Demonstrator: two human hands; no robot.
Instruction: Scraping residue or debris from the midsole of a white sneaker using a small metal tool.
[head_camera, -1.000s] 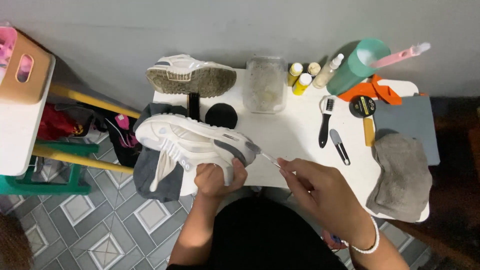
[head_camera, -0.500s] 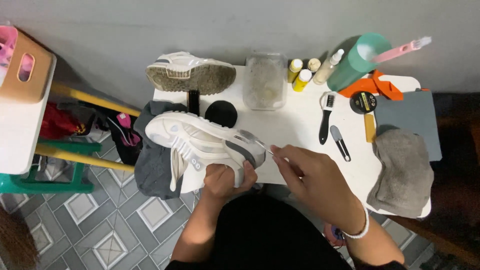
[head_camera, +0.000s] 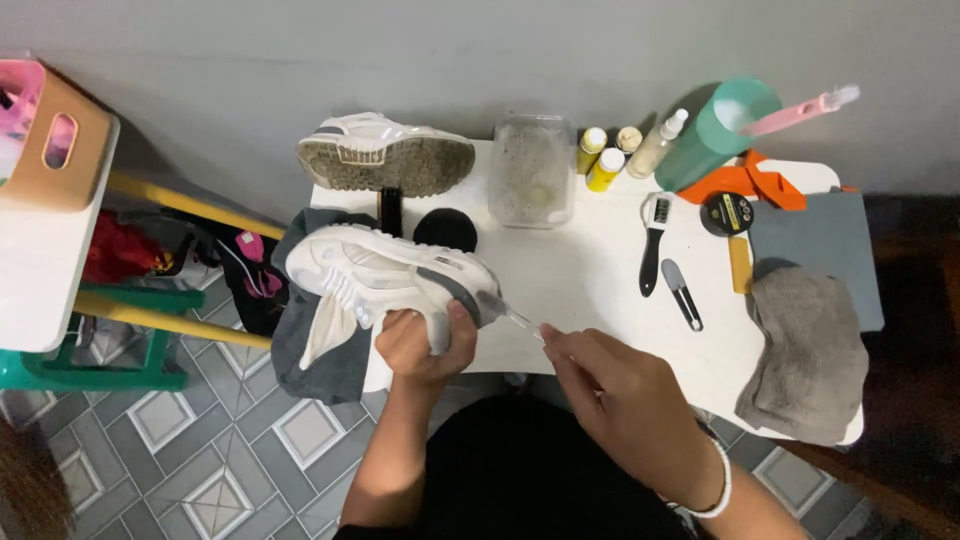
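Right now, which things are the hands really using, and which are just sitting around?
In use:
- left hand gripping the white sneaker
- right hand pressing a thin clear brush against its heel

Just lying about:
- second sneaker on its side
- black brush
- grey cloth
- teal cup
- clear tub
- small bottles

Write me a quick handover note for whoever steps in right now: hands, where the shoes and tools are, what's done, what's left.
Left hand grips the white sneaker by its heel end, held over the dark cloth at the table's left edge.
Right hand holds a slim clear-handled brush, its tip at the sneaker's heel.
Second sneaker lies on its side at the back, sole dirty.
Black brush, grey towel and bottles lie on the white table.
Done: cannot tell. Left: heel brushing, second sneaker.
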